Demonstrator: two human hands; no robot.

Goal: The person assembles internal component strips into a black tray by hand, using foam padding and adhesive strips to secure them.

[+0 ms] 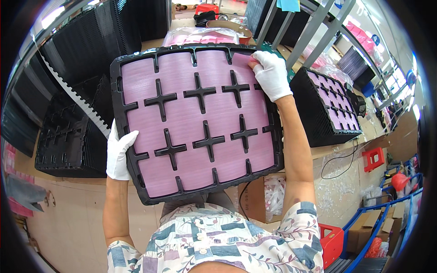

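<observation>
In front of me, a black plastic tray is held up, tilted toward me. It has raised cross-shaped dividers, and thin pink sheet material covers its compartments. My left hand, in a white glove, grips the tray's left rim, its thumb on the front face and the other fingers hidden behind. At the far right corner is my white-gloved right hand, fingers closed on a slightly darker pink sheet piece by its edge. Whether that hand also bears on the rim, I cannot tell.
A stack of black trays with pink pieces on top stands at right. More stacked black trays are at left, beside a white serrated strip. Grey metal posts rise at the back right. A red stool stands on the floor.
</observation>
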